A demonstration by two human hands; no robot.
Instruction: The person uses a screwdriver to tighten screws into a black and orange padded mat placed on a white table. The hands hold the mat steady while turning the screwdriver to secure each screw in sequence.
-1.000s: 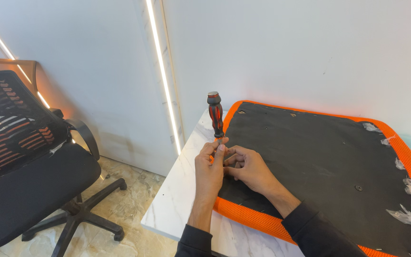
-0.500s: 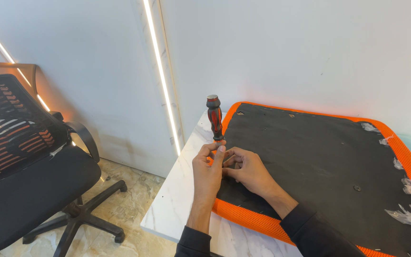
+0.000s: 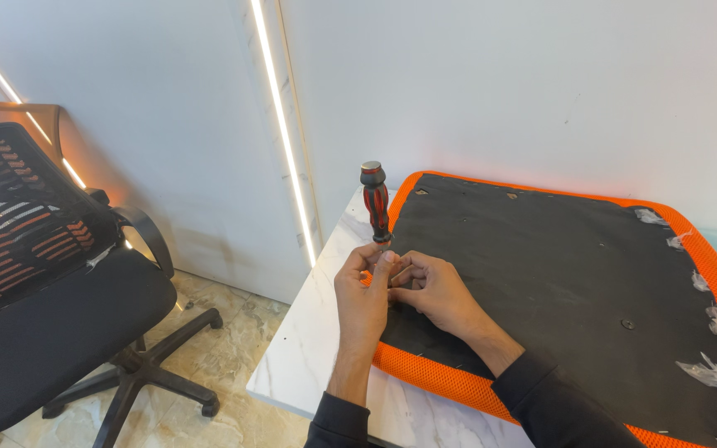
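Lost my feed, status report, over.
Left hand pinching screwdriver upright by its shaft. Right hand touching it, on black seat underside. Nothing in the way.

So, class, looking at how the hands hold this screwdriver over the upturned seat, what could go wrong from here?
The screwdriver stands upright, pinched low on its shaft by the left hand, so it might tip or slip. The right hand has its fingers close beside the tip, where a slip could jab them. The seat pad lies near the edge of the marble table, so hard pressing might shift it.
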